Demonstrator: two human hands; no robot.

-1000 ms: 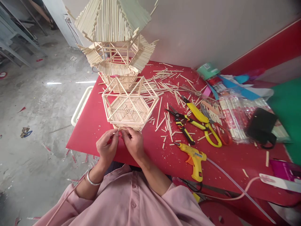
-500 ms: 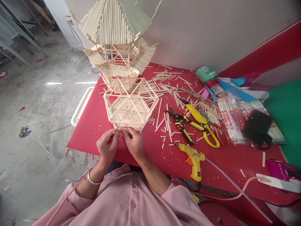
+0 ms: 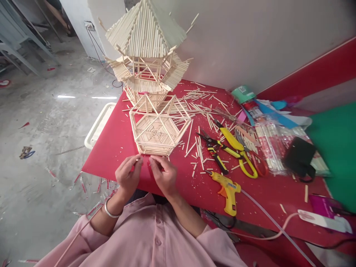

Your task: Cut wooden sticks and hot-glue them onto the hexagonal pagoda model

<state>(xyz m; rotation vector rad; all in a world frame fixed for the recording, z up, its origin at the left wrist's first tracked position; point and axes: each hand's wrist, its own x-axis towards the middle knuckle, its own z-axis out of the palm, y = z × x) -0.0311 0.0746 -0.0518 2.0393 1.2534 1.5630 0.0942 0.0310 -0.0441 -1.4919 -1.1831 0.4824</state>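
Observation:
My left hand (image 3: 128, 175) is closed in a pinch, with the pale tip of a small stick piece (image 3: 137, 160) showing at its fingertips. Across a narrow gap, my right hand (image 3: 164, 176) holds thumb and forefinger close together; whatever may be between them is too small to make out. Both hands are just in front of a hexagonal stick frame (image 3: 155, 132), apart from its near edge. Thin sticks form its open sides and a ringed floor pattern. Behind it rises a stick-built pagoda model (image 3: 146, 48) with tiered roofs.
Loose sticks (image 3: 197, 107) litter the red table (image 3: 105, 159). To the right lie a yellow glue gun (image 3: 229, 191), pliers (image 3: 218, 157), a yellow cutter (image 3: 229, 135), yellow-handled scissors (image 3: 247, 163), bagged sticks (image 3: 271, 148) and a black object (image 3: 299, 155). A white tray (image 3: 97, 128) is beyond the left edge.
My hands have drawn back from the frame's near edge and moved slightly apart. The whole view has shifted a little, showing more of the pagoda's roof.

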